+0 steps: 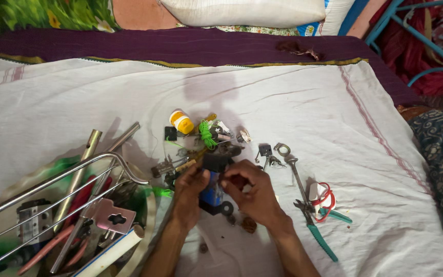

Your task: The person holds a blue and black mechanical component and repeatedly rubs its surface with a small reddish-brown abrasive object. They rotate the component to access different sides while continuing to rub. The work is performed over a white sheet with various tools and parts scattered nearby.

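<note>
1. Both hands, left hand (pixel 193 184) and right hand (pixel 249 192), grip a blue-black gadget (pixel 212 192) mid-sheet (pixel 334 118).
2. Fingers curl tight around its sides.
3. Looks rigid, lightish, hard plastic, so holding its flat sides seems safest.

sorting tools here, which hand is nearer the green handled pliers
Right. The right hand sits just left of the green handled pliers, with bare cloth between. The left hand is farther left, beyond the right hand.
</note>
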